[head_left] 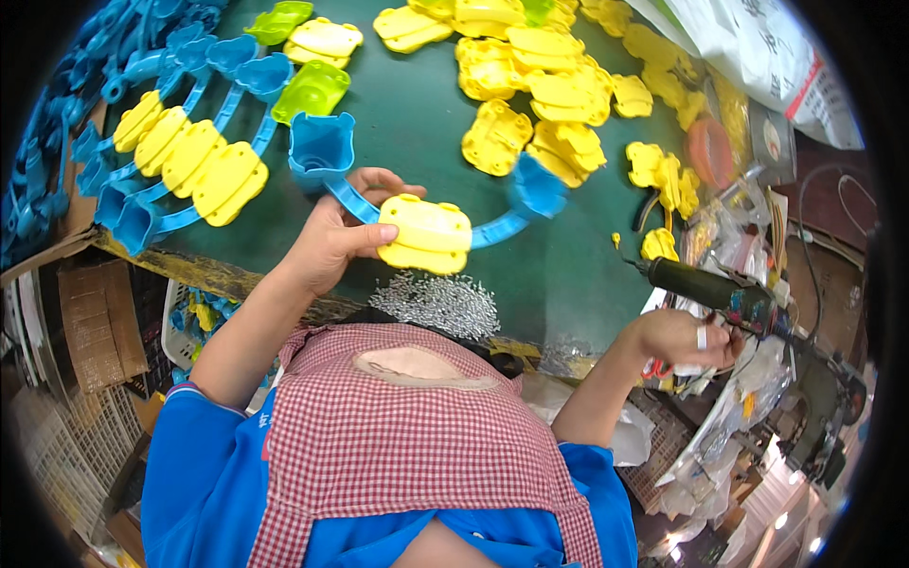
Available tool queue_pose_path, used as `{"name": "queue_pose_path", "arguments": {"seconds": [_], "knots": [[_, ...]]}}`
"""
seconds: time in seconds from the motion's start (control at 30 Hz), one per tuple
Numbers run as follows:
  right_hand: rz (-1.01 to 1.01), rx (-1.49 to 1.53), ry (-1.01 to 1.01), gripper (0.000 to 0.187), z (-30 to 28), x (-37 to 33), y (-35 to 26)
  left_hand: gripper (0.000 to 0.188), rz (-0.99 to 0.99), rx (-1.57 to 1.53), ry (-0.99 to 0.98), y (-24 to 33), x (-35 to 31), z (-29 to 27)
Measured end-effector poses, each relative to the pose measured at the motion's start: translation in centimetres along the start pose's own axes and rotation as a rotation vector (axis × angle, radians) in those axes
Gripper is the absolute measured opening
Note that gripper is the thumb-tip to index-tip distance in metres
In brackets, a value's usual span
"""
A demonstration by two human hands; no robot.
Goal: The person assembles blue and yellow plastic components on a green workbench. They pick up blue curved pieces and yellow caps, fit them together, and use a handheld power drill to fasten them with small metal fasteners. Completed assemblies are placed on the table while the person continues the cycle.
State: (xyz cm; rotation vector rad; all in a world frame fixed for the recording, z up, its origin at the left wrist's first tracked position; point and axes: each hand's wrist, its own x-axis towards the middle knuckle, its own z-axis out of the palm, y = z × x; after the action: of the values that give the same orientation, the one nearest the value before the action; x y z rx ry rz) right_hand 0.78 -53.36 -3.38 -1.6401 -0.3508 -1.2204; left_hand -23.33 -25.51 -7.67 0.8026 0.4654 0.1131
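Seeing brown cardboard [102, 327] and a white basket [171, 325] standing at the left, below the near edge of the green counter [407, 109]. Finding a heap of blue parts [47, 142] along the left edge, then a row of joined pieces [192, 159] lying beside it, and lime-green plates [311, 92] toward the far edge. Meeting silver screws [434, 303] piled at the middle of the near edge, loose yellow plates [568, 93] clustering toward the far edge, a white plastic bag [757, 57] by the far right corner, and a round orange-red lid [710, 153] by the right edge.

Reaching over the near edge with the left hand [331, 237], pressing the thumb on top, curling the fingers behind, and pinching the left part of the blue-and-yellow piece [431, 225] just beyond the screws. Extending the right hand [691, 336] toward the near right corner, bending the fingers just beside a dark cylindrical tool [705, 286]; being unable to tell whether gripping anything there.

Running the held piece's long axis left to right, roughly along the near edge. Pointing the left blue cup [322, 147] toward the far edge, facing the yellow centre plate [428, 248] upward, and angling the right blue cup [538, 186] toward the far edge too.
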Motion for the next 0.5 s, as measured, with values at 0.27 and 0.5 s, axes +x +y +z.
{"name": "queue_pose_path", "arguments": {"seconds": [0.27,0.5], "knots": [[0.540,0.199,-0.328,0.048,-0.1,0.7,6.6,0.047,0.067,0.219,0.029,-1.1,1.8,-0.4],[0.534,0.637,-0.579,0.088,-0.5,-1.3,0.7,0.044,0.089,0.301,0.087,-1.3,1.6,0.0]]}}
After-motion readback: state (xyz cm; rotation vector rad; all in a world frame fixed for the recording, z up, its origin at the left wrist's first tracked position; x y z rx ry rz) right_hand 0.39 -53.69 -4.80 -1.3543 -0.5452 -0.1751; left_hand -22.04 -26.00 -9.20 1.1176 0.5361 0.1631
